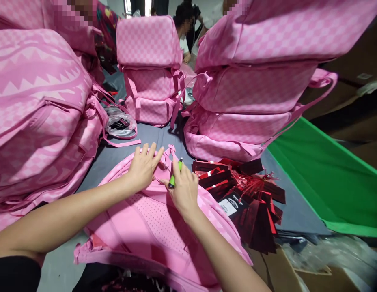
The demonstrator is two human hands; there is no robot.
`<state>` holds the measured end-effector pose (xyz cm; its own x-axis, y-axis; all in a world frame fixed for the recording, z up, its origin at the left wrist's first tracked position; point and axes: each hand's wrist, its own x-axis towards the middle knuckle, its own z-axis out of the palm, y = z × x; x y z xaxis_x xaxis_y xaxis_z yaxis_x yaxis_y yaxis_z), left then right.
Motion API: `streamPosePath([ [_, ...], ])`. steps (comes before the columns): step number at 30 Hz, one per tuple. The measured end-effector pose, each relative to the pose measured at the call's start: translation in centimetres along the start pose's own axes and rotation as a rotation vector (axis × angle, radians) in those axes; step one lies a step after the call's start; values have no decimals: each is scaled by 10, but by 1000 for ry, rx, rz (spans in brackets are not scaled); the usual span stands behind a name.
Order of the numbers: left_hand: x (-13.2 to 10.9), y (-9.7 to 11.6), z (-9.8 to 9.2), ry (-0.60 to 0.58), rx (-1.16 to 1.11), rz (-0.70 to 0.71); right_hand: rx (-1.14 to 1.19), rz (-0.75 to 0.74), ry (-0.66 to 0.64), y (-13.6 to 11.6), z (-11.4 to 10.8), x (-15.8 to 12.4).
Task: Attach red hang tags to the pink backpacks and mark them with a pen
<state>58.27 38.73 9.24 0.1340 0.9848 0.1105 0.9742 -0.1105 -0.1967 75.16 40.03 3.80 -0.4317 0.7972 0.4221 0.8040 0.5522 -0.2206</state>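
A pink backpack lies in front of me, its perforated back panel facing up. My left hand rests on its top edge, fingers stretched out and slightly spread. Close beside it, my right hand is closed around a slim green-and-black pen-like tool; its exact kind I cannot make out. The right fingertips are at the pink top loop and strap area. To the right lies a fanned pile of dark red and black hang tags with red strings, one showing a white barcode label.
Stacked pink checkered backpacks stand at the left, back centre and right on the grey table. A clear plastic roll sits behind. A green panel and cardboard box are rightward. A person is in the background.
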Motion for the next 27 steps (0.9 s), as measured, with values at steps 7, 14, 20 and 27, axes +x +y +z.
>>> streamPosePath([
  [7, -3, 4, -7, -18, 28, -34, 715, 112, -20, 4, -39, -18],
  [14, -7, 4, -9, -16, 15, -35, 770, -95, -456, 10, -52, 22],
  [20, -7, 5, -3, 6, -3, -43, 757, -231, -516, 8, -54, 26],
  [27, -6, 4, -3, 7, -27, -42, 639, -321, -542, -6, -54, 26],
])
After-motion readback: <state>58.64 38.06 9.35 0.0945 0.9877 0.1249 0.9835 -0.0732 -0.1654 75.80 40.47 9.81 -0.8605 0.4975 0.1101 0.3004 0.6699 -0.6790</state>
